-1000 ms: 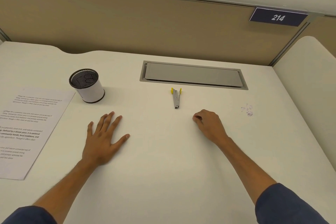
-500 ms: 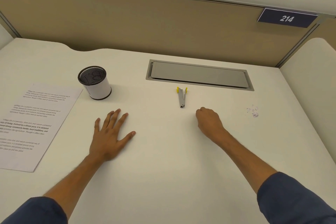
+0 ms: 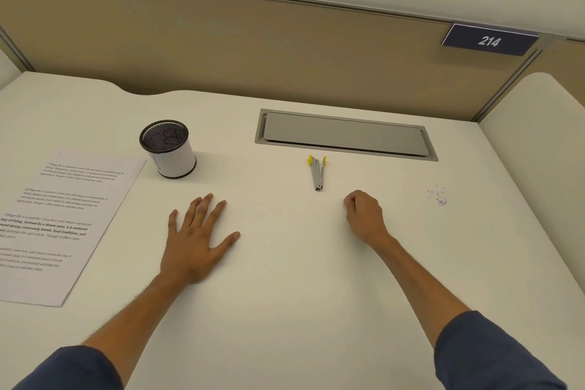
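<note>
My left hand (image 3: 198,236) lies flat on the white desk (image 3: 300,294) with its fingers spread and straight. My right hand (image 3: 364,215) rests on the desk to the right of it, its fingers curled under into a loose fist; nothing shows inside it. A small grey staple remover with yellow tabs (image 3: 317,171) lies on the desk just beyond and left of my right hand, apart from it. A printed sheet of paper (image 3: 57,225) lies at the left edge. A mesh pen cup (image 3: 168,149) stands upright beyond my left hand.
A grey cable hatch (image 3: 345,134) is set into the desk behind the staple remover. A small heap of pulled staples (image 3: 438,195) lies to the right. A tan partition with a sign reading 214 (image 3: 489,40) closes the back.
Neither hand has shifted on the desk. The camera has turned slightly to the left, so everything sits a little further right in the frame.
</note>
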A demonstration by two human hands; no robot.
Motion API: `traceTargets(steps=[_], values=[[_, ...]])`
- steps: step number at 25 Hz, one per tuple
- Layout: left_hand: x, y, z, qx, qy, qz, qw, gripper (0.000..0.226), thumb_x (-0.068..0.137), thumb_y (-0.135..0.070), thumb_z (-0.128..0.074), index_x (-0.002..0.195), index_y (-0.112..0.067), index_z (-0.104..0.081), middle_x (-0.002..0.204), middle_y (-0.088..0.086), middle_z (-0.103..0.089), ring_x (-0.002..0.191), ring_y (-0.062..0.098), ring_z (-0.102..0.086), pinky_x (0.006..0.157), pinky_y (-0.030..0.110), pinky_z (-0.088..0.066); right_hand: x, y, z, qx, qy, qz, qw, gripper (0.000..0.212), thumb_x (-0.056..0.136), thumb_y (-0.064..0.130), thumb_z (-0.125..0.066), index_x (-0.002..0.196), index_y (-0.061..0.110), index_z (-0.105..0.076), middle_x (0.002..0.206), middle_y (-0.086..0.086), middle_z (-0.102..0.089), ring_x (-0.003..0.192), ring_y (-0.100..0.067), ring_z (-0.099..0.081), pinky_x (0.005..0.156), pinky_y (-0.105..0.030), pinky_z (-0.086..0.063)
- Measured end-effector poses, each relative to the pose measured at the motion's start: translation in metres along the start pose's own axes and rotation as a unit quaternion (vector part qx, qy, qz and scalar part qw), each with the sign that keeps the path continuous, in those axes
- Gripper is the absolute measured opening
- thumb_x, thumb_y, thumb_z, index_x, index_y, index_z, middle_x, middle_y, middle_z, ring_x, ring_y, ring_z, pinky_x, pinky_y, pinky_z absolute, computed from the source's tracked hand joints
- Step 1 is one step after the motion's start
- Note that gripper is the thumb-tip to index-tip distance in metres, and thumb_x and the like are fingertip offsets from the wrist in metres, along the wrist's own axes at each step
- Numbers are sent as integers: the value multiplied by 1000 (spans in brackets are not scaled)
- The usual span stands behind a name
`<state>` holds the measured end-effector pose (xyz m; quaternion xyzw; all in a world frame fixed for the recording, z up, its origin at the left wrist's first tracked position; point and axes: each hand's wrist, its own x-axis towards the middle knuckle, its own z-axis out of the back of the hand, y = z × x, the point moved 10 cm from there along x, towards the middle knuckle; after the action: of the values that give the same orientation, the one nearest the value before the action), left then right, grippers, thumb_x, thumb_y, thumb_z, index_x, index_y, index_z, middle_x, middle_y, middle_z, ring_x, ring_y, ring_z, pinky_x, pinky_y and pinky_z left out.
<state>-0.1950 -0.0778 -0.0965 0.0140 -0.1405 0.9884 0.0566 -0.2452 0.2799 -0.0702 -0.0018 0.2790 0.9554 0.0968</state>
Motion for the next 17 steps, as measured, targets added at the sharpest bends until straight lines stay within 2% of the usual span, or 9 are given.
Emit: traceTargets(steps=[3,6,8,11,14,17], values=[[0,1,1,2,-2,2,1000,76,87,-77,-19,153,-39,-18,164,-10,-9,151,13,-4,119,49,1,6,25,-6,218,10,-75,973,19,97,11,-47,97,5,-66,91,-3,-63,84,-18,-57,75,-28,-44],[-1,1,-1,2,4,4,1000,76,87,-77,-18,153,-40,-16,164,-11,-7,151,12,-2,120,49,3,10,95,-18,360,60,-61,929,18,97,12,-50,85,13,-63,76,2,-57,71,-8,-54,65,-21,-45],[-1,2,0,8,5,6,1000,76,87,-77,-17,153,-40,-14,164,-11,-5,151,12,-1,120,49,3,15,153,-24,401,93,-29,911,16,98,13,-50,87,12,-63,74,5,-56,69,-4,-52,62,-16,-43],[-1,2,0,5,8,6,1000,75,88,-77,-18,153,-41,-12,164,-11,-3,151,12,1,120,49,4,26,241,-35,378,118,63,916,14,97,13,-52,92,11,-64,77,6,-59,71,-6,-57,65,-18,-45],[0,2,0,4,8,6,1000,75,88,-76,-17,154,-41,-10,164,-11,-1,151,12,3,120,49,6,33,315,-52,275,118,155,942,15,93,12,-53,85,10,-66,84,3,-65,83,-18,-62,77,-31,-49],[0,2,-1,7,5,5,1000,74,89,-76,-17,154,-40,-9,165,-11,0,151,12,4,120,49,6,40,359,-76,157,121,217,956,17,88,11,-53,84,5,-68,88,-4,-70,83,-23,-63,72,-33,-52]])
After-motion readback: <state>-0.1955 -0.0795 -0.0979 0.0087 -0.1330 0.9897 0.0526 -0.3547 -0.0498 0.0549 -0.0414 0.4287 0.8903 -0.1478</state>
